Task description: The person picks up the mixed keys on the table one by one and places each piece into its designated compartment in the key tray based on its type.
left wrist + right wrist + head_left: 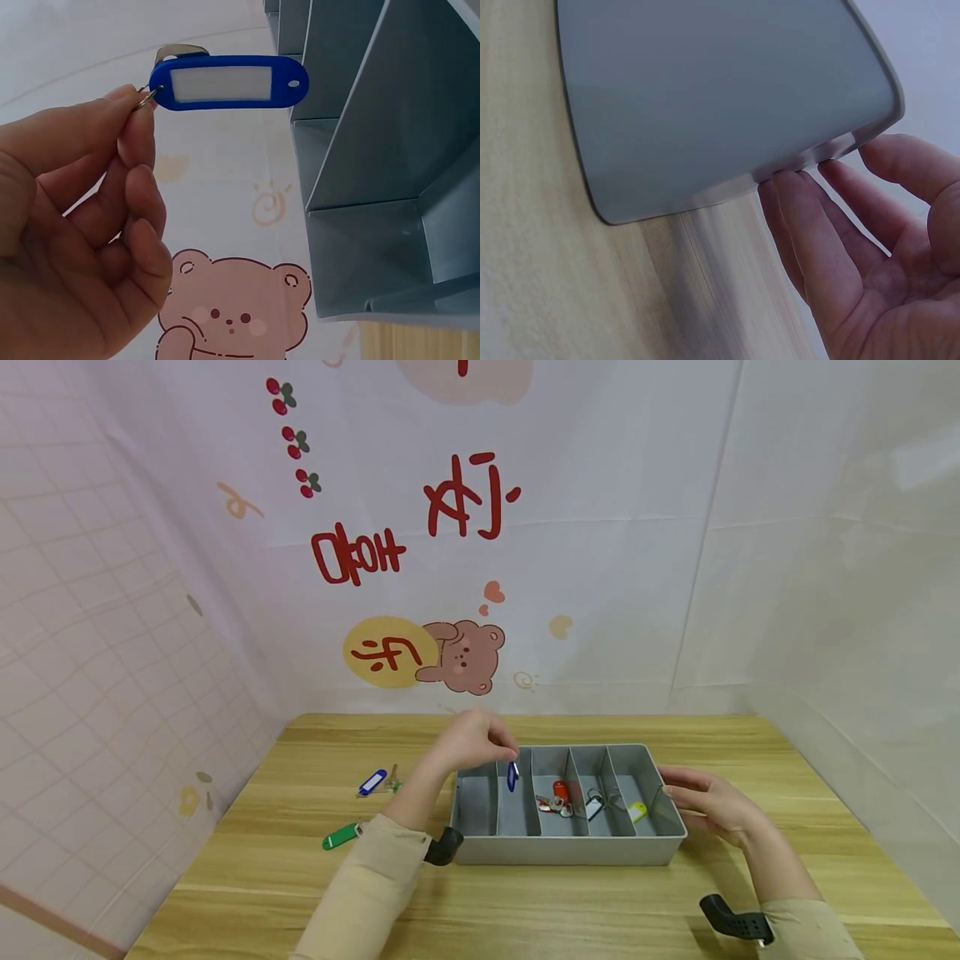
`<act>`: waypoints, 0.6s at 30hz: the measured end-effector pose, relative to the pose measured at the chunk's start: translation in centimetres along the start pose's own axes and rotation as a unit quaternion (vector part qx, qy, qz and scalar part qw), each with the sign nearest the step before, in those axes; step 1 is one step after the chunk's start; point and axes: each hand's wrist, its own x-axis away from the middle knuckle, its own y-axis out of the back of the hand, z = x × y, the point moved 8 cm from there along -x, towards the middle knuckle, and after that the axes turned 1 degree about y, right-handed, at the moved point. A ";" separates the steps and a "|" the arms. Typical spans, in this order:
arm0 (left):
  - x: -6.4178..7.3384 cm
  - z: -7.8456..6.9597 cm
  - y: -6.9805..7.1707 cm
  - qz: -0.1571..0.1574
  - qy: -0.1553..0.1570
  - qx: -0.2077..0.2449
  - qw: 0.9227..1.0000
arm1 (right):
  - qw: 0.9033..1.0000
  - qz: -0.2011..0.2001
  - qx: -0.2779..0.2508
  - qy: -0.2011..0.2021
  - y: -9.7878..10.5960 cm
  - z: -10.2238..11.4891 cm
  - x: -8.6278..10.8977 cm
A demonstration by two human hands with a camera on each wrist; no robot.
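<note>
My left hand (472, 743) pinches the metal ring of a blue key tag (229, 84) between thumb and fingertips. Behind the tag shows part of a key (182, 51); the rest of it is hidden. In the head view, tag and key hang over the second compartment from the left of a grey divided tray (566, 852). On the tray's right side, my right hand (712, 806) rests its extended fingertips against the outer wall (720, 112), the thumb up by the rim.
Inside the tray lie a red key tag (560, 790) with keys, a white-faced dark tag (594, 808) and a yellow tag (637, 812). Left of the tray, another blue key tag (372, 782) with a key and a green tag (341, 836) lie on the wooden table (570, 910).
</note>
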 end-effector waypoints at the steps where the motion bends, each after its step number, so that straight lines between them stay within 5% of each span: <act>1: 0.0 0.2 -0.1 0.003 0.005 0.002 1.000 | 1.000 -0.001 -0.001 0.000 0.0 0.0 0.0; 18: -1.1 2.3 -1.0 0.035 0.074 -0.015 0.997 | 1.000 -0.004 -0.009 0.002 -0.3 0.3 0.1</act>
